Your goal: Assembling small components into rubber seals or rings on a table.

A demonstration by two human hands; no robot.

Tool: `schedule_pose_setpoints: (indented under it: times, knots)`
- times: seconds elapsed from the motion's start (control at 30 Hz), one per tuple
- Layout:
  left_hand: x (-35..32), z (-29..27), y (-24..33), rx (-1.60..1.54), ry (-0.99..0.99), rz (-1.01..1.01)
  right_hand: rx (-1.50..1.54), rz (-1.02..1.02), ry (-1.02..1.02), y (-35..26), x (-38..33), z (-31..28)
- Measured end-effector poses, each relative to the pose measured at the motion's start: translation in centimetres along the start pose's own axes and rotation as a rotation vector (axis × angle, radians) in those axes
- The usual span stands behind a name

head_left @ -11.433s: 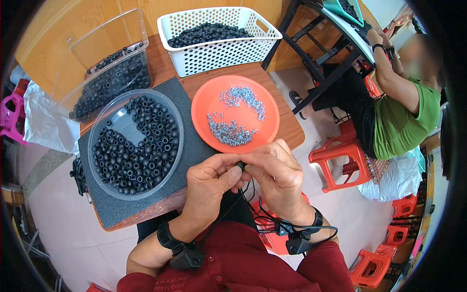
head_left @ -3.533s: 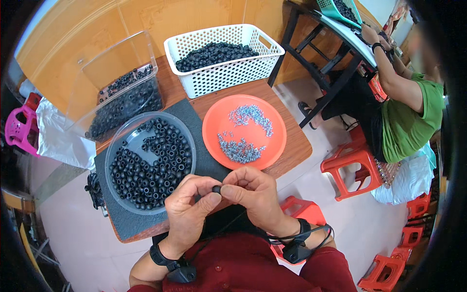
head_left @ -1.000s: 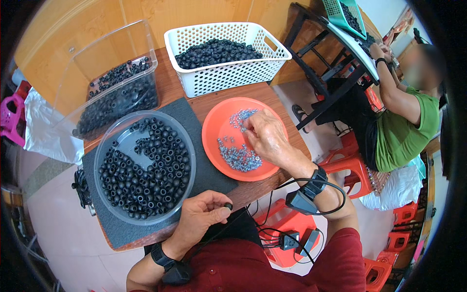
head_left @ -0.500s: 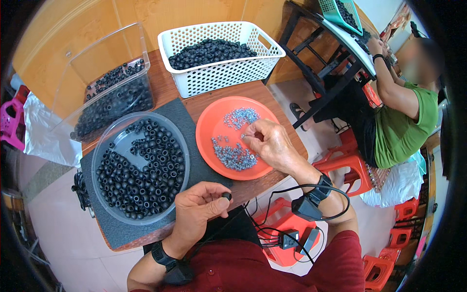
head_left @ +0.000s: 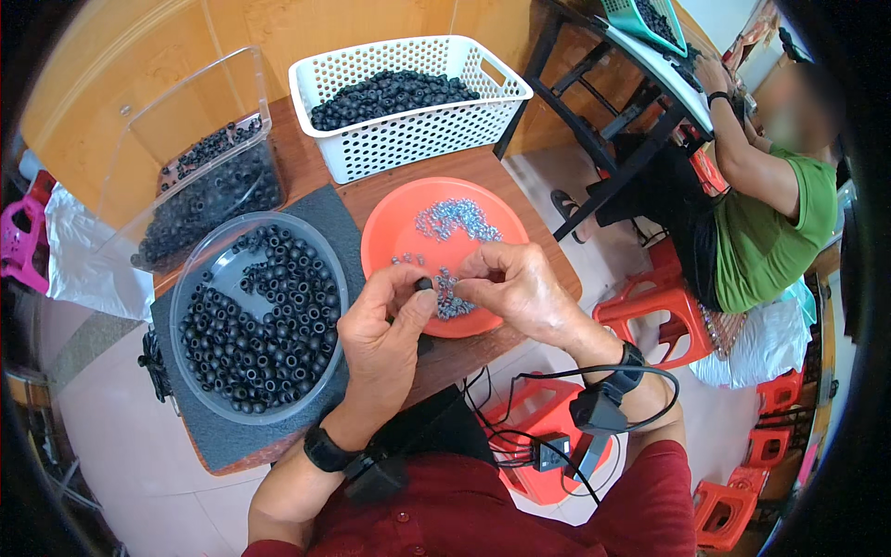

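Observation:
My left hand point(head_left: 388, 327) pinches a small black ring point(head_left: 423, 284) between thumb and fingertips, just over the near edge of the orange plate point(head_left: 390, 239). My right hand point(head_left: 513, 284) is closed right beside it, fingertips meeting the ring; whatever small metal piece it may hold is hidden by the fingers. Small silvery metal parts point(head_left: 453, 219) lie scattered on the plate. A clear round bowl point(head_left: 215, 263) of black rings sits to the left on a grey mat point(head_left: 237, 434).
A white perforated basket point(head_left: 399, 139) full of black rings stands at the back, a clear plastic box point(head_left: 200, 176) with more at the back left. Another person in a green shirt point(head_left: 770, 232) sits at the right by a dark table. Red stools point(head_left: 664, 311) stand on the floor.
My right hand came back from the orange plate toward my left hand, which rose from the table's near edge; both now meet at the black ring.

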State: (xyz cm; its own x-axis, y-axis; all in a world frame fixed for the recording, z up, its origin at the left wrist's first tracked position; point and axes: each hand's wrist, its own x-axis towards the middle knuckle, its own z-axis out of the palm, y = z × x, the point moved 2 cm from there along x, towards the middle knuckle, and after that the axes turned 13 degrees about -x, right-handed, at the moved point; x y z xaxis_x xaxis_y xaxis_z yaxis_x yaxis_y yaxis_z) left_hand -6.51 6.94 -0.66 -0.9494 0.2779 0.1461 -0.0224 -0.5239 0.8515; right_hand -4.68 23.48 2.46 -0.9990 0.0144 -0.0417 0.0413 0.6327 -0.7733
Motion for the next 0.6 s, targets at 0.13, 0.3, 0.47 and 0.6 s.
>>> schedule_pose_setpoints:
  times: [0.13,0.3,0.47,0.6]
  knots:
    - [0.7,0.5,-0.2,0.473,-0.125,0.236,0.192,0.077,-0.125,-0.2,-0.2,-0.6]
    - [1.3,1.7,0.0,0.65,-0.15,0.439,0.319,0.178,-0.183,-0.4,-0.2,-0.9]
    - [1.7,1.6,-0.8,0.708,-0.112,0.343,0.306,0.138,-0.149,0.1,-0.3,-0.2]
    - [2.3,1.6,-1.3,0.514,-0.051,0.123,-0.011,-0.044,0.105,0.4,-0.7,0.8]
